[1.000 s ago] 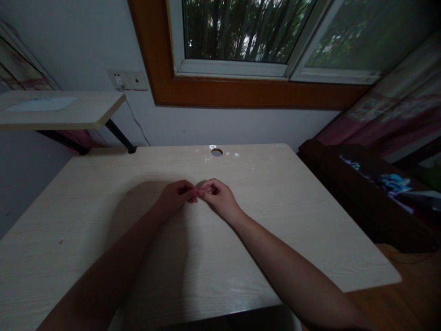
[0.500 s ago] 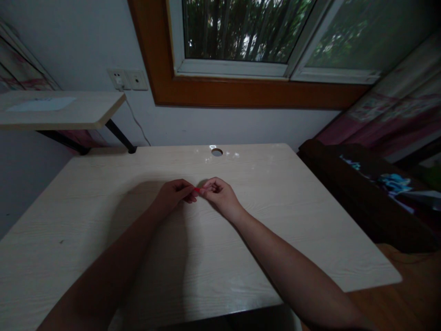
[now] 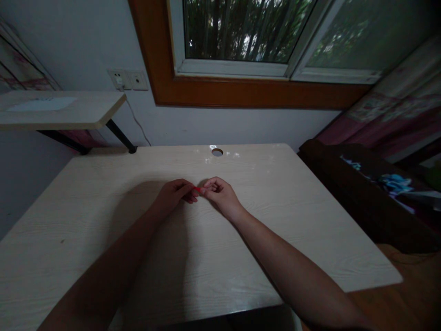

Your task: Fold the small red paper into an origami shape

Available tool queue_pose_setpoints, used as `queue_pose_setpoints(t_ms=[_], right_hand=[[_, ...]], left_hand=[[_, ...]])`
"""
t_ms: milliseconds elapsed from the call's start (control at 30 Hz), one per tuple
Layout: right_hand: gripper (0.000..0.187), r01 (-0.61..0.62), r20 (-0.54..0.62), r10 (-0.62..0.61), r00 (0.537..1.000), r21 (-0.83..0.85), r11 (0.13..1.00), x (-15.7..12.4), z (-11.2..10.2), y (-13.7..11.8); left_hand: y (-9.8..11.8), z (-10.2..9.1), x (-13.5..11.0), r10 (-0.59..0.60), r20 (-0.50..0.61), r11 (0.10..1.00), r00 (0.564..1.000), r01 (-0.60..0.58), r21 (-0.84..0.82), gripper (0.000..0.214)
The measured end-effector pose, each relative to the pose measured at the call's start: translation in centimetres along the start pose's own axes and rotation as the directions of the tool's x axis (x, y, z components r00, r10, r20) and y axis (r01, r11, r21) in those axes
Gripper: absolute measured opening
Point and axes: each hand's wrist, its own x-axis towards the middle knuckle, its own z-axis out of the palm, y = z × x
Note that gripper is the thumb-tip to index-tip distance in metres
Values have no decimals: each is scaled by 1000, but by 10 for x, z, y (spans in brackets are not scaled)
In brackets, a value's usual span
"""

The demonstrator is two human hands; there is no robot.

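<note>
My left hand (image 3: 174, 195) and my right hand (image 3: 218, 195) meet fingertip to fingertip over the middle of a pale wooden desk (image 3: 103, 239). Both hands are closed in a pinch. Between the fingertips shows a tiny red object (image 3: 197, 189), too small to name. Both hands seem to grip it, one from each side. Both forearms reach in from the near edge of the desk.
A round cable hole (image 3: 217, 151) sits near the desk's far edge. A raised side shelf (image 3: 69, 110) stands at the far left under a wall socket (image 3: 127, 79). A dark wooden bed frame (image 3: 361, 193) with bedding borders the right side. A window is above.
The hands have lifted slightly and shifted a little away from me. The red object now shows more clearly between the fingertips.
</note>
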Motion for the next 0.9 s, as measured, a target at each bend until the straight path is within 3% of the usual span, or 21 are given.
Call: queue_pose_setpoints(t_ms=[333, 667, 900], right_hand=[[28, -9, -21, 9, 1000, 5, 1000, 1, 1, -1], [27, -8, -11, 8, 1000, 1, 1000, 1, 0, -1], [27, 5, 11, -4, 1000, -36, 999, -1, 2, -1]], left_hand=[[-9, -4, 4, 57, -52, 994, 997, -62, -94, 35], [-8, -3, 4, 75, -3, 994, 997, -74, 78, 25], [-9, -2, 3, 97, 0, 994, 995, -97, 57, 24]])
